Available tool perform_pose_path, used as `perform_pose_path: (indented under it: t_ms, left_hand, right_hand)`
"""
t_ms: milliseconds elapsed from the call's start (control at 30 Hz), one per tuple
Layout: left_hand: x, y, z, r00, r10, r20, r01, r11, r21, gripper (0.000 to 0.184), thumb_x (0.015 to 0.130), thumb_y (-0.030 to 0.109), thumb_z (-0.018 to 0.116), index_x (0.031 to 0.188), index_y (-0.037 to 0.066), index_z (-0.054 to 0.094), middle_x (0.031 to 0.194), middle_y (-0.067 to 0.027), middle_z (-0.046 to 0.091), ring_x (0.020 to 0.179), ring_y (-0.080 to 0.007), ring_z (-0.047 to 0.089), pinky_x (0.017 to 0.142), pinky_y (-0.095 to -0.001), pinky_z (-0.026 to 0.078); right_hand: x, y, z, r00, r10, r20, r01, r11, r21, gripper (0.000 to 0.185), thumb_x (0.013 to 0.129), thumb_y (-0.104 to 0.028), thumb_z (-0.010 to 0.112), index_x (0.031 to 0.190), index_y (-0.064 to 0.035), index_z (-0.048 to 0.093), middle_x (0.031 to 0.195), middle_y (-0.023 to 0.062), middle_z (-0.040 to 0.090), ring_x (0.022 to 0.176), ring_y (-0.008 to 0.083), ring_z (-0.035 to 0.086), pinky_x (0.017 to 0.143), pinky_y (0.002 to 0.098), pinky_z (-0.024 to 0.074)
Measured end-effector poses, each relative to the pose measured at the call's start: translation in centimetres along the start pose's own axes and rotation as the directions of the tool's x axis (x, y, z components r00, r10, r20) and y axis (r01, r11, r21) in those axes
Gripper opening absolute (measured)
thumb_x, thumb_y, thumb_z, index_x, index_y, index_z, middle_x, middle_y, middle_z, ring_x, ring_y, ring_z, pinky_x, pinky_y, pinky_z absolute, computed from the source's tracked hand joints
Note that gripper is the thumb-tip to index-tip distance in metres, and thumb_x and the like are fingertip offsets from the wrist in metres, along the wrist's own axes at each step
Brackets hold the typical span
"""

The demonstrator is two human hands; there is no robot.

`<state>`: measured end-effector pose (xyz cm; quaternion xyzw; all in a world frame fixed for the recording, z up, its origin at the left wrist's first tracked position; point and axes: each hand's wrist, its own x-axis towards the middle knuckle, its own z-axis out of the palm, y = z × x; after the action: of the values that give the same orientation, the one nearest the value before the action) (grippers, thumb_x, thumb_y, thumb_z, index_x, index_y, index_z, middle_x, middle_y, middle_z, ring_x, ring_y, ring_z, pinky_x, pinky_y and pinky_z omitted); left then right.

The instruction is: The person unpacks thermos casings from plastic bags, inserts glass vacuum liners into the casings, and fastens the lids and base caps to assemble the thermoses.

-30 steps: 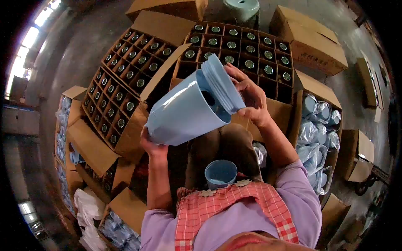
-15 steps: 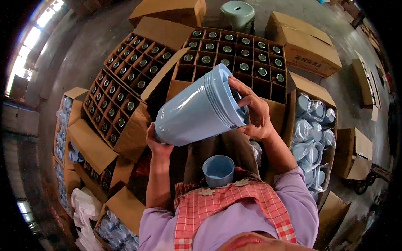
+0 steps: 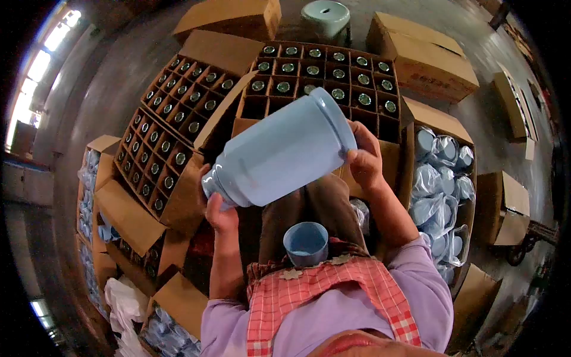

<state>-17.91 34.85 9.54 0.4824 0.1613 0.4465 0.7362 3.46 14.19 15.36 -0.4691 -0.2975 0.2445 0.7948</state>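
A large light-blue plastic thermos flask (image 3: 291, 152) is held tilted above the lap. My left hand (image 3: 221, 211) grips its narrow stepped end, with the thumb on the near side and the other fingers largely hidden. At the wider rimmed end, my right hand (image 3: 366, 157) holds the edge, thumb in front and fingers partly behind. A blue cup (image 3: 306, 245) rests open-side up in the lap, against the red checked apron (image 3: 333, 276).
Divided cartons (image 3: 318, 59) with several silvery round-topped bottles stand ahead and to the left. On the right, a carton holds plastic-wrapped blue parts (image 3: 437, 190). A closed carton (image 3: 425, 59) and a pale green stool (image 3: 325, 18) are farther off. White plastic (image 3: 125, 303) lies lower left.
The flask has been turned between my hands: the threaded band no longer shows, and its stepped narrow end is now visible. My right hand has shifted lower on the rim.
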Motion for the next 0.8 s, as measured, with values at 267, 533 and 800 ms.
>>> perform_pose_path:
  t_ms: [267, 533, 800]
  left_hand:
    - [0.8, 0.1, -0.1, 0.999, 0.028, -0.023, -0.027, 0.999, 0.047, 0.060, 0.073, 0.024, 0.051, 0.127, 0.001, 0.040, 0.122, -0.0162, 0.049, 0.113, -0.0289, 0.048, 0.096, -0.0412, 0.038]
    - [1.2, 0.7, -0.8, 0.781, -0.605, 0.155, 0.610, 0.687, -0.394, 0.033, 0.088, 0.025, 0.046, 0.111, 0.004, 0.056, 0.109, -0.0078, 0.060, 0.101, -0.0239, 0.056, 0.083, -0.0424, 0.047]
    - [2.0, 2.3, 1.2, 0.931, 0.260, 0.256, -0.340, 0.872, 0.352, 0.061, 0.081, 0.042, 0.054, 0.128, 0.006, 0.041, 0.128, -0.0139, 0.046, 0.115, -0.0280, 0.048, 0.096, -0.0413, 0.039]
  right_hand:
    - [0.1, 0.1, 1.1, 0.986, 0.027, -0.166, -0.040, 0.996, -0.077, 0.053, 0.065, -0.041, 0.066, 0.094, -0.0002, 0.052, 0.102, 0.0124, 0.057, 0.093, 0.0173, 0.051, 0.081, 0.0269, 0.0369]
    - [0.9, -2.2, 0.5, 0.641, -0.462, 0.613, 0.731, 0.611, -0.304, 0.049, 0.073, -0.043, 0.067, 0.086, 0.0006, 0.050, 0.128, 0.0283, 0.044, 0.122, 0.0498, 0.036, 0.097, 0.0553, 0.0303]
    - [0.0, -0.5, -0.2, 0.996, -0.014, -0.088, -0.003, 0.982, -0.188, 0.043, 0.073, -0.036, 0.062, 0.093, -0.0003, 0.051, 0.097, 0.0098, 0.057, 0.090, 0.0186, 0.053, 0.076, 0.0299, 0.0413]
